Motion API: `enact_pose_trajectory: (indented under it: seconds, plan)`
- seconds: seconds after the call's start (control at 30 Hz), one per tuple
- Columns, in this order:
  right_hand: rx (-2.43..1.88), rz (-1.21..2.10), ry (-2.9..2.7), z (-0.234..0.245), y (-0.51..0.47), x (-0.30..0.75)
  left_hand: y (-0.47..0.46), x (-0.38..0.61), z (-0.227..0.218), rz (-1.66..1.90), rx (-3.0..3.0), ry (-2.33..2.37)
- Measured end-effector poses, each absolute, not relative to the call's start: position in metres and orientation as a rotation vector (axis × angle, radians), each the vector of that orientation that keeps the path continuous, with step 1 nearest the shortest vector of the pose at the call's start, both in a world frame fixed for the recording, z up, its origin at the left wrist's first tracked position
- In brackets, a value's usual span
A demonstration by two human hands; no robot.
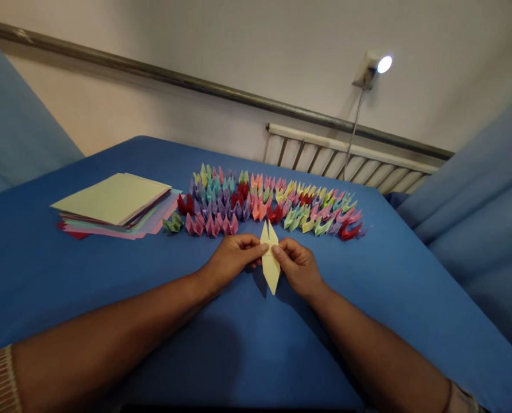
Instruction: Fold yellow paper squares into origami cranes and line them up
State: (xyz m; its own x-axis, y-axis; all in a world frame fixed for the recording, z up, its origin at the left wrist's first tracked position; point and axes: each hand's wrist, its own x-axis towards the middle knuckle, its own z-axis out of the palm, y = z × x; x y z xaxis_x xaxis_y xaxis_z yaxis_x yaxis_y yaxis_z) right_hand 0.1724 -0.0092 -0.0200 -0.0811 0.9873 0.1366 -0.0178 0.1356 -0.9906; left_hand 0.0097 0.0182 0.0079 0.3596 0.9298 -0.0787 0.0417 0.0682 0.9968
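Observation:
Between my two hands is a pale yellow folded paper (271,269), a narrow diamond with a slit running down its upper half. My left hand (235,256) pinches its left edge, thumb lying on the front. On the opposite edge my right hand (299,265) grips it the same way, fingers curled behind. The paper is held above the blue tabletop, its split points upward. Just beyond my hands stand rows of folded paper cranes (256,201) in many colours. Fingertips behind the paper are partly hidden.
A stack of coloured paper sheets (113,201), pale yellow on top, lies on the left of the blue-covered table (109,321). Behind are a radiator (316,152), a wall pipe (196,83) and a lit lamp (384,64) with a cord. Blue curtains (475,218) hang at both sides.

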Motion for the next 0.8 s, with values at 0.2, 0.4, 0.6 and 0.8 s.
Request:
enact_pose_trajectory:
  seconds: [0.2, 0.4, 0.6, 0.8]
  plan:
    - [-1.058, 1.170, -1.260, -0.0177, -0.0094, 0.1694, 0.0198, 0.0111, 0.0097, 0.934, 1.330, 1.018]
    - [-1.043, 1.347, -1.197, -0.0186, -0.0086, 0.1660, 0.0198, 0.0125, 0.0084, 0.962, 1.329, 1.000]
    - [-1.030, 1.339, -1.301, -0.0206, -0.0133, 0.1682, 0.0198, 0.0112, 0.0104, 1.012, 1.241, 0.939]
    - [-0.998, 1.499, -1.294, -0.0163, -0.0131, 0.1718, 0.0210, 0.0094, 0.0110, 1.041, 1.219, 0.944]
